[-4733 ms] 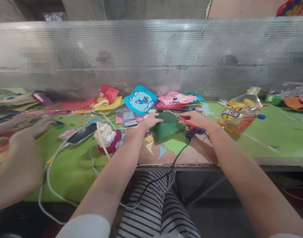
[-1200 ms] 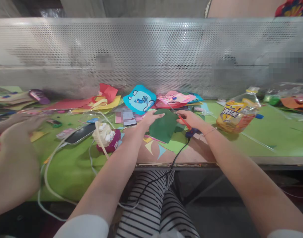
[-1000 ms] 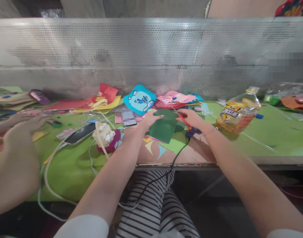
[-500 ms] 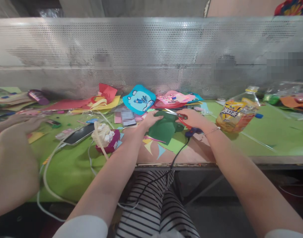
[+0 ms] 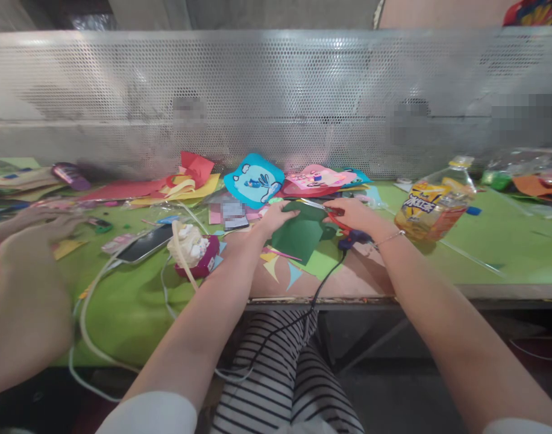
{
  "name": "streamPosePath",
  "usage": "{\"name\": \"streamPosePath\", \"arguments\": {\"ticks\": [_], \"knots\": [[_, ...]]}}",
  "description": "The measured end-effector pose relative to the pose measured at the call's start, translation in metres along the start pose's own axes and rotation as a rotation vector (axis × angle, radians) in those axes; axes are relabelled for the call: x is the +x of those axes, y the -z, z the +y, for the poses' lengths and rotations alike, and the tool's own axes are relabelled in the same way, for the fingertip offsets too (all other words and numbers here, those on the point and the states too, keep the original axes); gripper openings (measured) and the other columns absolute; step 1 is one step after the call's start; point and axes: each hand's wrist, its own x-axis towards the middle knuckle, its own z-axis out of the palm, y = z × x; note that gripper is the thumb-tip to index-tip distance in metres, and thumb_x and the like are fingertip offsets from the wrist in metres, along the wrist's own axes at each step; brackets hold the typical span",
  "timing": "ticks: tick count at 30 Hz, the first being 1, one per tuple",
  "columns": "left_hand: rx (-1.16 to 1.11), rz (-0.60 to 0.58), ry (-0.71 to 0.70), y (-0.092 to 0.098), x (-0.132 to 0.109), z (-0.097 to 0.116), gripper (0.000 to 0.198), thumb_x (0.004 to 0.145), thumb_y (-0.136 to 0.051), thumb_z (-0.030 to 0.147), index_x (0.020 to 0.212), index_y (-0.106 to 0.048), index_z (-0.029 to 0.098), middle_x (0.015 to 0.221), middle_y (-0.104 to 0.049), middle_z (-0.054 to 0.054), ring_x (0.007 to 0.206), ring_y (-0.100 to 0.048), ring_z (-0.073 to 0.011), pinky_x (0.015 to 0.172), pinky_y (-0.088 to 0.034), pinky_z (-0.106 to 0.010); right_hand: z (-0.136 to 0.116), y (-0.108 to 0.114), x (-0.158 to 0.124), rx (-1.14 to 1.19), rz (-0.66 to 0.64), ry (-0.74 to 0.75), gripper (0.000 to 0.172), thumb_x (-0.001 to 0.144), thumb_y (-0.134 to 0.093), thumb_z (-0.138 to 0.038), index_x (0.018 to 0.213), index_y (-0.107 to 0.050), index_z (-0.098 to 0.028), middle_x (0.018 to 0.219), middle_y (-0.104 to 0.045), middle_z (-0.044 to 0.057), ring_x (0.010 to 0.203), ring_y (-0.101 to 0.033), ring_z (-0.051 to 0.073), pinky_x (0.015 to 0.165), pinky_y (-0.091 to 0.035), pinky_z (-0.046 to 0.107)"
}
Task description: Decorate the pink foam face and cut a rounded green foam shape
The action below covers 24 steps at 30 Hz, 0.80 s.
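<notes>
Paper [image 5: 301, 240], dark green, pinched at upper left in left hand [image 5: 276, 218], lying between it and right hand [image 5: 352, 214] wrapped around red-handled scissors [image 5: 335, 220].

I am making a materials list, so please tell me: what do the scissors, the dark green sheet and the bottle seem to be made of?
Scissors: blades look like metal, with a silvery shine; the red handles are probably plastic.
Dark green sheet: likely paper or thin card, matt and flat.
Bottle: probably clear plastic, see-through with glossy highlights.
</notes>
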Motion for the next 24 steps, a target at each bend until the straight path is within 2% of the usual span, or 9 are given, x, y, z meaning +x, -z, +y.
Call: {"name": "streamPosePath", "arguments": {"ticks": [13, 18, 24], "knots": [[-0.030, 0.004, 0.035, 0.0003, -0.0009, -0.0006, 0.034, 0.058, -0.077, 0.034, 0.084, -0.066, 0.015, 0.078, -0.070, -0.004, 0.069, -0.065, -0.0190, 0.069, -0.052, -0.032, -0.0019, 0.0051, -0.0018, 0.011, 0.015, -0.058, 0.041, 0.075, -0.063, -0.044, 0.109, -0.068, -0.021, 0.093, -0.070, 0.008, 0.077, -0.063, 0.024, 0.070, -0.047, 0.033], [-0.043, 0.001, 0.030, 0.0000, -0.0010, 0.0008, 0.035, 0.057, -0.077, 0.034, 0.084, -0.066, 0.014, 0.077, -0.070, -0.003, 0.068, -0.065, -0.0181, 0.069, -0.052, -0.033, -0.0008, 0.0057, -0.0029, -0.034, 0.076, -0.018, 0.046, 0.075, -0.063, -0.045, 0.112, -0.067, -0.018, 0.097, -0.069, 0.010, 0.081, -0.063, 0.024, 0.074, -0.048, 0.034], [-0.008, -0.019, -0.004, 0.0009, 0.0004, -0.0013, 0.033, 0.059, -0.076, 0.035, 0.082, -0.065, 0.014, 0.077, -0.070, -0.003, 0.067, -0.064, -0.0180, 0.066, -0.051, -0.031, 0.0012, 0.0037, -0.0034, -0.035, 0.021, 0.025, 0.046, 0.076, -0.062, -0.044, 0.115, -0.066, -0.019, 0.103, -0.069, 0.009, 0.086, -0.064, 0.025, 0.077, -0.049, 0.035]]}}
